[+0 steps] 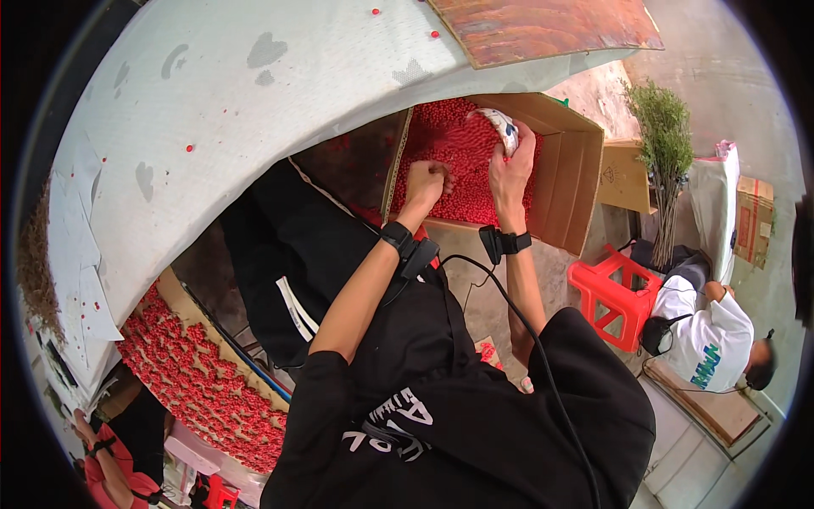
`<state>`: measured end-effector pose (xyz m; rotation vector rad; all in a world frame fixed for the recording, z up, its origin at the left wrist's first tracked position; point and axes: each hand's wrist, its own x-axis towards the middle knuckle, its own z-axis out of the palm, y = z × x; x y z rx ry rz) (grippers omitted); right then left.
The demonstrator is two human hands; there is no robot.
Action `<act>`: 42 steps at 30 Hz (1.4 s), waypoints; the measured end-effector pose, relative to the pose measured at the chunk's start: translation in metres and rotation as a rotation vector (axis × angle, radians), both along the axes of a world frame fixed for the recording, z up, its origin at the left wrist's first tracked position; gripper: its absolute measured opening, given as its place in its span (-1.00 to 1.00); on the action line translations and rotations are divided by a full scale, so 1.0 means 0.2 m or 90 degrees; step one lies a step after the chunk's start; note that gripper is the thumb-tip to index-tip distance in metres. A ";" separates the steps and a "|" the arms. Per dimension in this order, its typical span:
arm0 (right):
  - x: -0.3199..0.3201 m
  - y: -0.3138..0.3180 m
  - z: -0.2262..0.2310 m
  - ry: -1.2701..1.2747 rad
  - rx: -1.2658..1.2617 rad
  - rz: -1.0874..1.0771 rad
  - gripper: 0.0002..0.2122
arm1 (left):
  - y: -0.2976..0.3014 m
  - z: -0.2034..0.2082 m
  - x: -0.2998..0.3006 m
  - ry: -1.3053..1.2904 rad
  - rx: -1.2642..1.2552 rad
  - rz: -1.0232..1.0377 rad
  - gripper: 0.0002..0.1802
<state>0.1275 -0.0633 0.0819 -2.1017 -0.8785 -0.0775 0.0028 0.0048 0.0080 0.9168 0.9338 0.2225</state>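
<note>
Red berries point(465, 183) fill much of a cardboard box point(570, 174) in front of me. My right hand point(514, 165) grips a white bowl with dark blue marks point(501, 125) by its rim. The bowl is tipped on its side over the box, and a smear of red berries in motion shows left of it. My left hand point(428, 182) hangs over the near left part of the berries with its fingers curled in. Whatever it may hold is hidden.
A white-covered table point(229, 110) with scattered berries curves along the left. Below it lies a tray of red berries point(208, 386). At right are a red stool point(612, 297), bundled green stems point(661, 144) and a seated person point(699, 322). Another person point(114, 471) is at lower left.
</note>
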 end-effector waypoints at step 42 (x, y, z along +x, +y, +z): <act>-0.04 -0.04 -0.20 -0.067 0.031 -0.012 -0.42 | 0.00 -0.04 -0.04 0.123 0.225 0.000 -0.85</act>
